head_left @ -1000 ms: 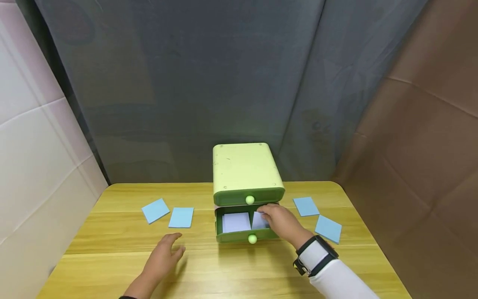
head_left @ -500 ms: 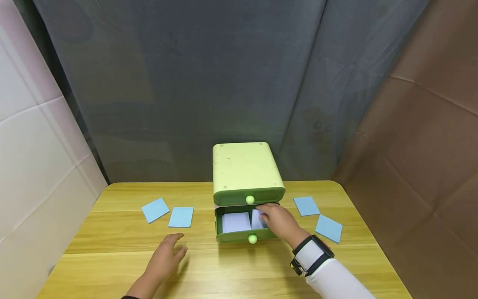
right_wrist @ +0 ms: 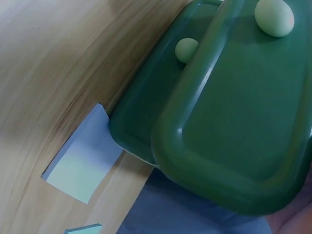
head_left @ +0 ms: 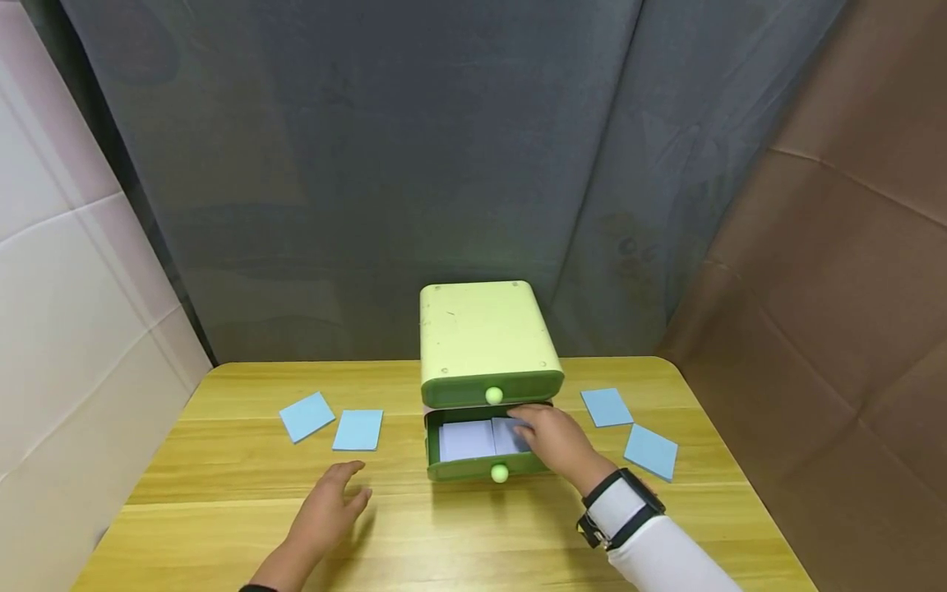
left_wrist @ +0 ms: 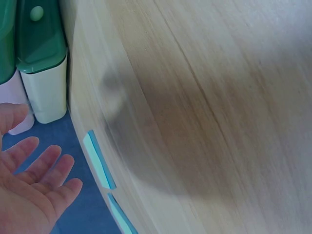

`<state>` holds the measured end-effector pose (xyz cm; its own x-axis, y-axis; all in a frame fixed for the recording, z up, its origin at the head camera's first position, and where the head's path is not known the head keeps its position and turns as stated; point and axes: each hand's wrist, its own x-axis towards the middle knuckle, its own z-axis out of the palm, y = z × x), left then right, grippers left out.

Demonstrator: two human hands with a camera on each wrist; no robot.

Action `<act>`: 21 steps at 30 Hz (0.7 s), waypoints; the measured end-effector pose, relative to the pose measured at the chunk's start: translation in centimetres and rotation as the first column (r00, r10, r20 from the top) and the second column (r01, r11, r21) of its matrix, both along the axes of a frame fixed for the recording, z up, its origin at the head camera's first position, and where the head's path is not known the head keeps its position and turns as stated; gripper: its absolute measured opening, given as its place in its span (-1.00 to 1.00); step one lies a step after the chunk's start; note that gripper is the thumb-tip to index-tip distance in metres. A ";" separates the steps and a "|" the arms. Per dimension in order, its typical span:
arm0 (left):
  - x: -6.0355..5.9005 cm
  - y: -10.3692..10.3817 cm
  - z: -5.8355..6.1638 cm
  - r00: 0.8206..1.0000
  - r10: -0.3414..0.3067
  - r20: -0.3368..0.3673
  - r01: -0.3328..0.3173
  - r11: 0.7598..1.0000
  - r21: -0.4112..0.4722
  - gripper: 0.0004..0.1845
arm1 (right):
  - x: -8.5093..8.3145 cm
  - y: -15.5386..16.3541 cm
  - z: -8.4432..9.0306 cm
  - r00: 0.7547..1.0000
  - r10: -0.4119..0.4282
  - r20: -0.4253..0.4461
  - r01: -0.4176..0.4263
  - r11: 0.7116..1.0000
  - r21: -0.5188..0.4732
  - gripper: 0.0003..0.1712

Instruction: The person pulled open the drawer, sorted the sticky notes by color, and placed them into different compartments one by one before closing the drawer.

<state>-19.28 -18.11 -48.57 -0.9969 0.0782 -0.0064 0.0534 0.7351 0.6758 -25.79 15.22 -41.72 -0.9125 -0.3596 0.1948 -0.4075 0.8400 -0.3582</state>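
Observation:
A two-drawer cabinet (head_left: 488, 329) with a pale yellow-green top stands at the table's middle back. Its lower drawer (head_left: 459, 470) is pulled out. Inside lie two lavender sticky note pads side by side, the left pad (head_left: 468, 441) and the right pad (head_left: 509, 437). My right hand (head_left: 558, 440) reaches into the drawer's right side, its fingers over the right pad, partly covering it. In the right wrist view only a sliver of that hand (right_wrist: 297, 219) shows. My left hand (head_left: 325, 510) hovers over the table, fingers spread, holding nothing, just below a blue pad (head_left: 358, 430).
Another blue pad (head_left: 307, 417) lies farther left. Two more blue pads, one behind (head_left: 607, 408) and one in front (head_left: 651, 452), lie right of the cabinet. The upper drawer (head_left: 528, 386) is closed. Dark cloth (head_left: 370, 181) hangs behind the table, brown cloth (head_left: 829, 271) at right.
The right lavender pad has gone from tilted to lying flat beside the left one. My right hand stays at almost the same place in the drawer; my left hand has barely moved.

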 end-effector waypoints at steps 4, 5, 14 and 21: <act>-0.1 0.1 0.0 1.000 -0.003 0.001 0.003 1.000 -0.002 -0.53 | 0.6 1.2 0.1 0.999 -0.040 0.032 0.042 0.998 -0.052 -0.71; -0.1 0.1 0.0 1.000 -0.003 0.003 0.003 1.000 -0.002 -0.53 | 0.7 1.6 0.2 0.998 -0.053 0.035 0.056 0.996 -0.068 -0.71; -0.1 0.2 0.5 1.000 -0.005 0.020 0.005 1.000 -0.014 -0.51 | 1.4 5.3 -0.2 0.994 -0.111 0.013 0.112 0.981 -0.161 -0.70; -0.1 0.3 0.3 1.000 -0.016 0.005 0.016 0.999 -0.031 -0.51 | 1.3 7.4 -1.2 0.984 -0.178 0.000 0.174 0.963 -0.207 -0.72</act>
